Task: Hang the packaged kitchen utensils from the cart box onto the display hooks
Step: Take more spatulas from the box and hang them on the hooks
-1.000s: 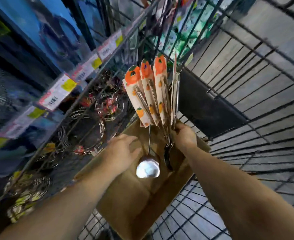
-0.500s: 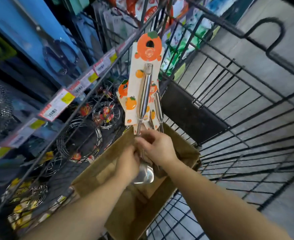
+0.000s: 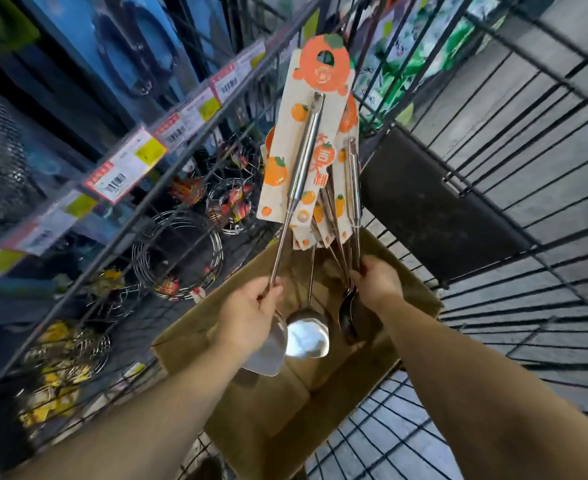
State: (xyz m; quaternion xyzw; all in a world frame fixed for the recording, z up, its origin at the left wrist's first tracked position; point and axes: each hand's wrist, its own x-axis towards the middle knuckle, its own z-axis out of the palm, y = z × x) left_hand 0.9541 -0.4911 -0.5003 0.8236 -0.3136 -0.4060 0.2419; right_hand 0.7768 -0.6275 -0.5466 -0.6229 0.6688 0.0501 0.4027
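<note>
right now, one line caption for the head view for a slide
Left hand lifts one carded utensil clear while right hand grips the rest of the bunch above the box.

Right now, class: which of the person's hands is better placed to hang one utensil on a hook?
Left. The left hand grips a single carded utensil, raised apart; the right hand holds the remaining bunch over the cardboard box.

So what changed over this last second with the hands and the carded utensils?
The left hand, empty and resting on the cardboard box a second ago, now grips one carded utensil by its stem, split off leftward. The right hand holds the remaining bunch as before, above the box.
</note>
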